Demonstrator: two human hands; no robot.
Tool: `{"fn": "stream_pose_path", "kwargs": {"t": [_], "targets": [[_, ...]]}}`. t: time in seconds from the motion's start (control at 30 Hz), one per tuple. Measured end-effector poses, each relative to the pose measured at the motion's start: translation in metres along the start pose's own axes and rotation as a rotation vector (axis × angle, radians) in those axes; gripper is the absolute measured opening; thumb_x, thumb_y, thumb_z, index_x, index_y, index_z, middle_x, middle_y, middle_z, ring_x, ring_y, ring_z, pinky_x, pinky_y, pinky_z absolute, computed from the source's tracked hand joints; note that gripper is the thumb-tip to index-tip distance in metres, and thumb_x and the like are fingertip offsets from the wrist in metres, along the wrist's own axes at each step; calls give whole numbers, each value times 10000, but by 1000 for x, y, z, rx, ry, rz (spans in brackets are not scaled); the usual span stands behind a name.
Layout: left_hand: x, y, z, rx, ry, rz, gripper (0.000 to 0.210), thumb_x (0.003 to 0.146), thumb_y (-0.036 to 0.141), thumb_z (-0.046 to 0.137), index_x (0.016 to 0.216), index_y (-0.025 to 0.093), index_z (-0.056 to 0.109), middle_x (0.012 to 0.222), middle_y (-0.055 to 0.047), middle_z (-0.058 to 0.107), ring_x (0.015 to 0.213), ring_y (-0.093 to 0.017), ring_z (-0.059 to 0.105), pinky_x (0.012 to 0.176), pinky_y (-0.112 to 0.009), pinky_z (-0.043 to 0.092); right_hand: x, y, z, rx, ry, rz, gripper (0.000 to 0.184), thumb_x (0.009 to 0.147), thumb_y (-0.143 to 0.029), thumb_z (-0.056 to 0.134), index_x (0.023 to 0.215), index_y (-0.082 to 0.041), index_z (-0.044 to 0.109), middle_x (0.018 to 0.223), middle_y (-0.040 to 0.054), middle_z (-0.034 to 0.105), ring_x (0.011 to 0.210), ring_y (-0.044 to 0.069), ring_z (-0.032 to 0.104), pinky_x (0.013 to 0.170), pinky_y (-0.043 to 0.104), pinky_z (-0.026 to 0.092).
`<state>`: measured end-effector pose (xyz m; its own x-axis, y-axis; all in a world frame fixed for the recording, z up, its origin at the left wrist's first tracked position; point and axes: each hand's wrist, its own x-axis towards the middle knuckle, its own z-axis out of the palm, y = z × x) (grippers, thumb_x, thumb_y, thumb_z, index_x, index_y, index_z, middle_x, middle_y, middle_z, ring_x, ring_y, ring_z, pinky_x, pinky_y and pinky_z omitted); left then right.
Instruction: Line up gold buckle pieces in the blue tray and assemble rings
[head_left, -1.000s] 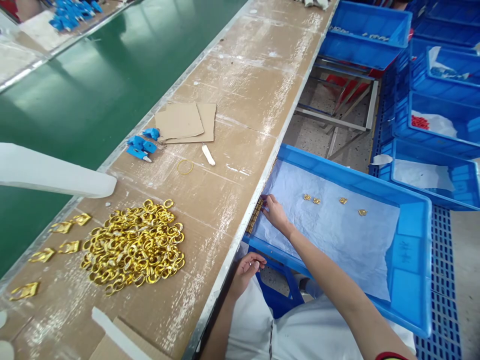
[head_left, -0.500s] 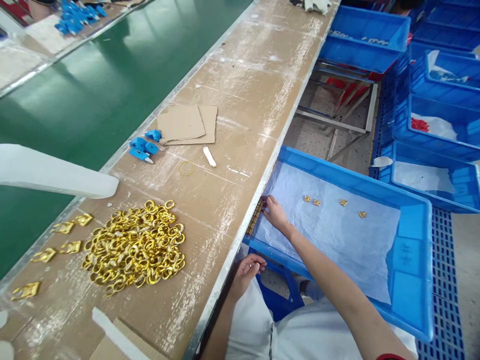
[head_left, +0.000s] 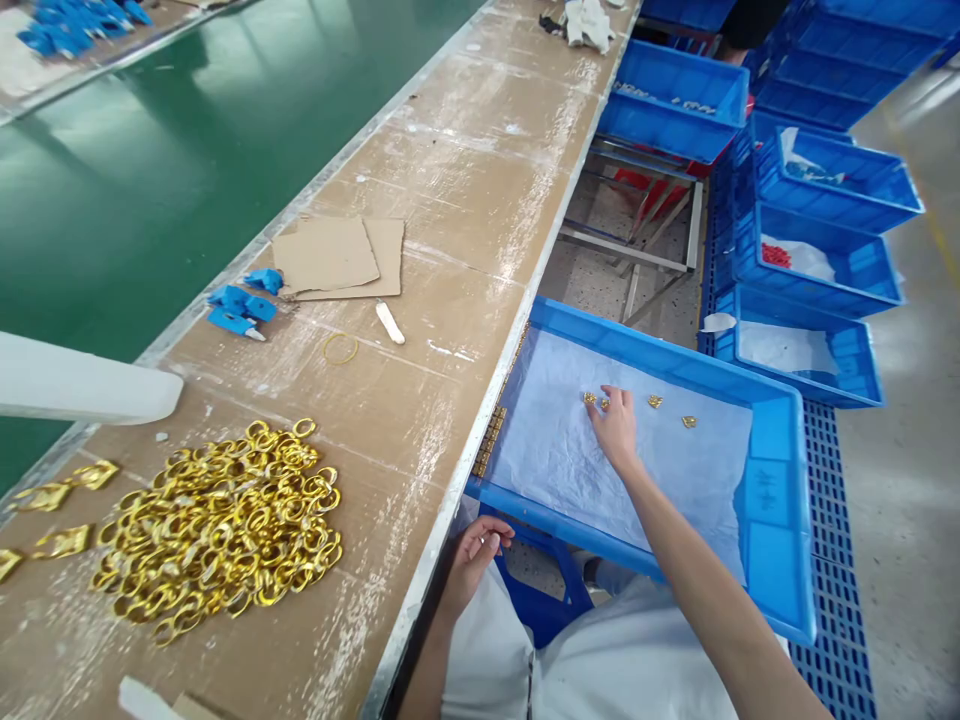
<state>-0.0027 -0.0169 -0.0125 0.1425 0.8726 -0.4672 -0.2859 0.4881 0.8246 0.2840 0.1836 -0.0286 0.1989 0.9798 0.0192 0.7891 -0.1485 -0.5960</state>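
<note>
My right hand (head_left: 616, 428) is over the white paper (head_left: 555, 470) lining a blue tray (head_left: 772, 480). Its thumb and fingertips close around a small gold piece (head_left: 604, 403). Just left of it lies another small gold piece (head_left: 590, 398), and two more (head_left: 655, 401) are spread to the right. Along the tray's left side runs a packed row of gold pieces (head_left: 489, 440). My left hand (head_left: 474, 560) rests low by the table edge, above my lap, with fingers curled in; whether anything small is in them is hidden.
On the table (head_left: 450, 200) are a heap of gold rings (head_left: 232, 520), several loose gold pieces (head_left: 64, 542), blue parts (head_left: 244, 303), cardboard sheets (head_left: 345, 258), a white stick-like piece (head_left: 390, 323) and a rubber band (head_left: 340, 348). Stacked blue bins (head_left: 817, 265) stand at the right.
My right hand has moved right, from the packed row at the tray's left side to the loose gold pieces. My left hand stays curled near the table edge. The view has shifted slightly.
</note>
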Motion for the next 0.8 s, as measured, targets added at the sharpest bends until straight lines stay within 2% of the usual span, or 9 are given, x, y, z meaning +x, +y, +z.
{"fn": "stream_pose_path", "kwargs": {"t": [0.1, 0.23, 0.47, 0.8], "targets": [[1, -4, -1, -5, -8, 3, 515, 831, 660, 734, 979, 169, 772, 971, -117, 753, 868, -233, 669, 765, -316, 495, 3, 21, -15, -46, 42, 116, 381, 819, -238, 600, 1195, -180, 591, 1181, 133, 576, 805, 245, 655, 834, 451, 559], [3, -6, 0, -11, 6, 1, 533, 807, 678, 747, 965, 169, 776, 964, -121, 761, 857, -233, 672, 747, -312, 495, 7, 24, -9, -44, 40, 166, 323, 793, -189, 592, 1115, -180, 626, 1137, 122, 598, 782, 227, 661, 818, 413, 559], [1, 1, 2, -2, 26, 7, 473, 842, 632, 739, 963, 176, 774, 976, -117, 760, 870, -226, 669, 767, -310, 498, 17, 12, 8, 6, 6, 132, 281, 811, -180, 600, 1086, -210, 650, 1125, 94, 602, 853, 234, 674, 851, 406, 562], [3, -7, 0, 0, 22, 8, 502, 812, 656, 746, 952, 175, 775, 939, -116, 746, 849, -236, 666, 749, -323, 507, 19, 8, 5, 20, -99, 26, 234, 783, -136, 697, 1001, -223, 697, 1138, 72, 614, 967, 240, 680, 956, 428, 549]]}}
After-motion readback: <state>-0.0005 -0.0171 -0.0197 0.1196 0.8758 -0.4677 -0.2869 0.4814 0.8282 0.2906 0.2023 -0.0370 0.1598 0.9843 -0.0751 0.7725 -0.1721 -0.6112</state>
